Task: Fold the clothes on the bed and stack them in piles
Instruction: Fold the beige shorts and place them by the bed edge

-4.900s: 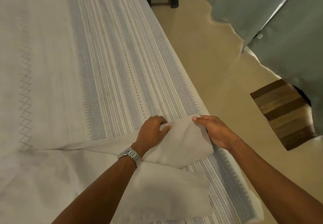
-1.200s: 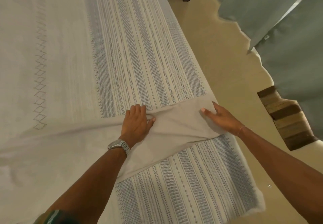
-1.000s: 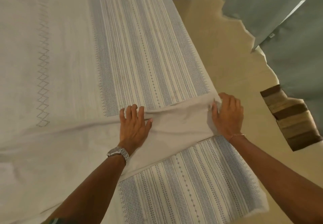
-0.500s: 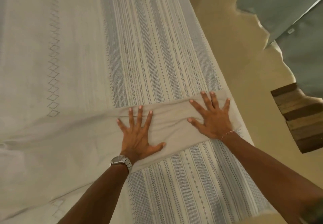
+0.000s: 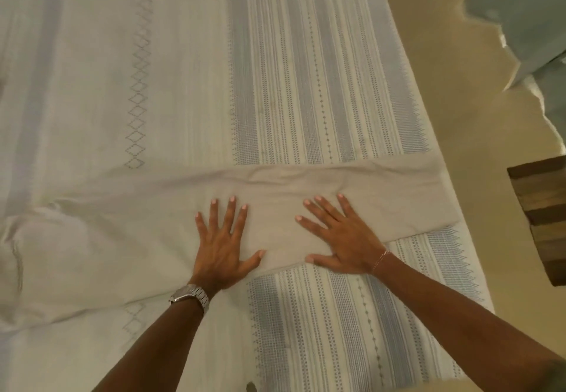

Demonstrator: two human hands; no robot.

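A plain off-white garment lies flat as a long band across the bed, from the left side to the bed's right edge. My left hand, with a metal watch on its wrist, presses flat on the cloth with fingers spread. My right hand, with a thin bracelet on the wrist, presses flat beside it, fingers spread too. Both palms rest on the middle of the band. The garment's left part is wider and slightly rumpled.
The bed cover is white with grey-blue woven stripes and a diamond line. Its right edge drops to a beige floor. Grey-green curtains hang at the top right. A dark wooden block stands on the floor at right.
The folded end of the garment was laid out toward the bed's right edge. Both hands let go of it, opened flat and slid along the cloth toward the left.
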